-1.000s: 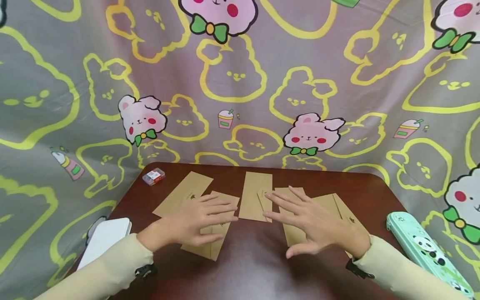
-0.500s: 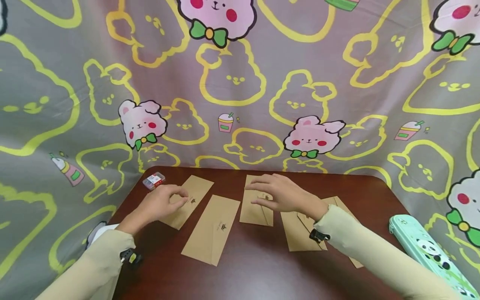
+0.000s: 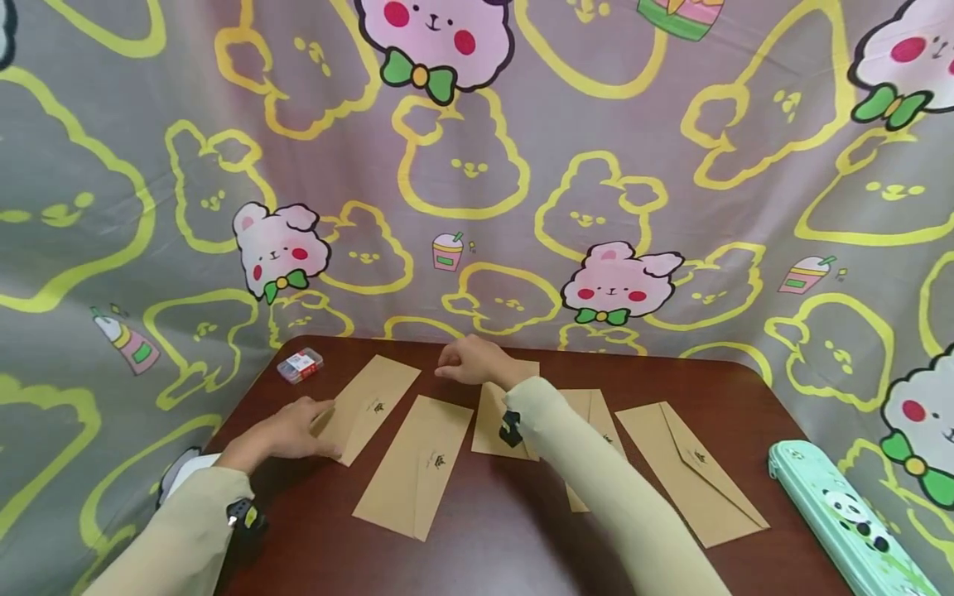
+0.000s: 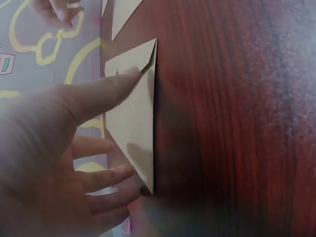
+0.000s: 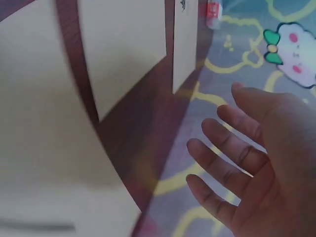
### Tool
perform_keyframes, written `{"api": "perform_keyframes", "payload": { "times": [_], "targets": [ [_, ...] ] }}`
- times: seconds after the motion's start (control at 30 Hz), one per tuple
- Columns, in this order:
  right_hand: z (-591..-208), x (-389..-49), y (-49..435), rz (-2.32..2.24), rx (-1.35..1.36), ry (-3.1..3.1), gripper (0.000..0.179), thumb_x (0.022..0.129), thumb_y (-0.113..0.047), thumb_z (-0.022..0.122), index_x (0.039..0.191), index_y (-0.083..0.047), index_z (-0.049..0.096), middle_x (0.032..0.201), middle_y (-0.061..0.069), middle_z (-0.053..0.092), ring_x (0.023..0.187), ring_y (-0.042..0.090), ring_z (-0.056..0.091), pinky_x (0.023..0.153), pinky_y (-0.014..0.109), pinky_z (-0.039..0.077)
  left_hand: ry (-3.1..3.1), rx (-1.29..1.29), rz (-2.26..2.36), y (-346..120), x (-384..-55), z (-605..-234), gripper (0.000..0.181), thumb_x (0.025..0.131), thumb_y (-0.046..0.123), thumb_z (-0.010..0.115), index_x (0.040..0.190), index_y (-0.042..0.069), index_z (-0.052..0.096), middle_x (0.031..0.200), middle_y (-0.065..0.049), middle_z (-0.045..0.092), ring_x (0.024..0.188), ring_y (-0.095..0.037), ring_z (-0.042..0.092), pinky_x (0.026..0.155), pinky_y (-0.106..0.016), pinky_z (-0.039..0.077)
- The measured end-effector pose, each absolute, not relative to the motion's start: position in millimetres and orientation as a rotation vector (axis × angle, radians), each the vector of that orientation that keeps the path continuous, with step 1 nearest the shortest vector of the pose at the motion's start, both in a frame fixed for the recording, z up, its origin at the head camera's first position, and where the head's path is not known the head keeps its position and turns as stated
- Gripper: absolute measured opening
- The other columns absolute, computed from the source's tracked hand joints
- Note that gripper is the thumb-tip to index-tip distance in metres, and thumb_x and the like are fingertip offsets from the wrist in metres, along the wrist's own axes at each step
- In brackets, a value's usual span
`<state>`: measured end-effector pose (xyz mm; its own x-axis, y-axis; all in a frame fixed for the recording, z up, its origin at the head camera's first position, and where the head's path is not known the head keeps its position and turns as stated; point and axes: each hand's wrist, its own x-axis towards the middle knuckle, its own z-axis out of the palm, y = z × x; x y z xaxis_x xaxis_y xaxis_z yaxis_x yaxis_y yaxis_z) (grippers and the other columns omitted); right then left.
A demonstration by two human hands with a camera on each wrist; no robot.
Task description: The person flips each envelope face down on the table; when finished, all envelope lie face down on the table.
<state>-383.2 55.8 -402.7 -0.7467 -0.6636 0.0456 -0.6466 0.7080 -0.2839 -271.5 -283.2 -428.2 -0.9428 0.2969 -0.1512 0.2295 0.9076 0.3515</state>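
Several brown paper envelopes lie in a fanned row on the dark table. My left hand (image 3: 298, 429) is at the near left end of the leftmost envelope (image 3: 383, 397). In the left wrist view its thumb (image 4: 101, 94) extends over that envelope (image 4: 133, 118), with the other fingers spread by its corner; finger shadows fall on the paper. My right hand (image 3: 477, 362) is above the far side of the table, its fingers loosely bent and holding nothing. The right forearm partly covers the middle envelope (image 3: 488, 426) and the one right of it (image 3: 589, 406).
Two more envelopes, one left of centre (image 3: 413, 468) and one at the right (image 3: 693, 472), lie flat. A small clear box (image 3: 301, 365) sits at the back left. A mint panda pencil case (image 3: 857, 517) lies along the right edge, and a patterned curtain (image 3: 477, 182) hangs behind.
Both hands were spread over the envelopes. The left hand has moved left to the leftmost envelope; the right hand has swung left and back, uncovering the rightmost envelope.
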Motion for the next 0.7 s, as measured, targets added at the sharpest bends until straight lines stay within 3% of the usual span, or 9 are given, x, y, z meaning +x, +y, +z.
{"api": "perform_keyframes", "payload": {
  "times": [0.13,0.43,0.7],
  "targets": [
    [-414.1,-396.5,38.3,-0.478,-0.980,2.823,0.026,0.101,-0.036,0.065,0.114,-0.016,0.077,0.114,0.001,0.077,0.106,0.018,0.071,0.095,0.037,0.056,2.867,0.345,0.415,-283.6,-272.2,-428.7,0.100,0.075,0.044,0.089,0.144,-0.014,0.046,0.126,-0.030,0.055,0.111,-0.039,0.053,0.099,-0.061,0.047],
    [-437.5,-407.1,23.6,-0.691,-0.770,2.831,0.022,0.099,-0.028,0.068,0.109,-0.012,0.079,0.108,0.003,0.079,0.100,0.019,0.072,0.091,0.036,0.056,2.854,0.242,0.322,-282.5,-276.2,-427.3,0.092,0.073,0.044,0.091,0.135,-0.014,0.055,0.119,-0.026,0.056,0.107,-0.038,0.051,0.098,-0.058,0.048],
    [-458.5,-397.5,-9.7,-0.784,-0.453,2.908,0.037,0.096,-0.042,0.070,0.122,-0.017,0.075,0.125,0.002,0.074,0.111,0.024,0.070,0.087,0.038,0.058,2.865,0.258,0.286,-277.5,-279.5,-426.8,0.085,0.071,0.039,0.093,0.127,-0.016,0.060,0.116,-0.028,0.061,0.102,-0.036,0.059,0.096,-0.058,0.050]
  ]
}}
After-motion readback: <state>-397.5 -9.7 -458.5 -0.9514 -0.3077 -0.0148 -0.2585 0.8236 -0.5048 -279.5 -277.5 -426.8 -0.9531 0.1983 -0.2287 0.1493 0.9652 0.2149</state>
